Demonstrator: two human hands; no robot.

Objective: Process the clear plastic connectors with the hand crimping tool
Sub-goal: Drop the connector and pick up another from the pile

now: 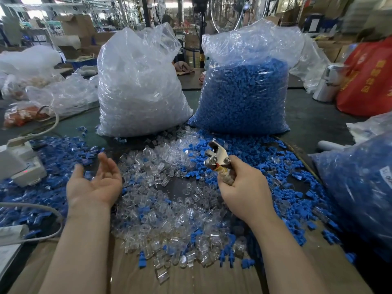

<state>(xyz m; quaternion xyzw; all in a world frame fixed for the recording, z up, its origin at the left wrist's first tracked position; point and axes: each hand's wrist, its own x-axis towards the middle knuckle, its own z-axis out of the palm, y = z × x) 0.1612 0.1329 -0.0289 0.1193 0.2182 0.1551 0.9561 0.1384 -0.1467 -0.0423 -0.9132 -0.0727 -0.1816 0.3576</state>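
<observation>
A loose heap of clear plastic connectors point(161, 200) covers the middle of the table, mixed with small blue parts point(261, 158). My right hand point(244, 187) grips the wrapped handle of a metal hand crimping tool point(216, 157), whose jaws point up and away above the heap. My left hand point(95, 183) hovers palm up over the left edge of the heap, fingers relaxed, holding nothing that I can see.
Two big plastic bags stand behind the heap: one of clear connectors point(140, 85), one of blue parts point(244, 92). Another bag of blue parts point(358, 187) lies at right. A white device with cable point(19, 164) sits at left. Brown cardboard point(191, 279) lies under the near edge.
</observation>
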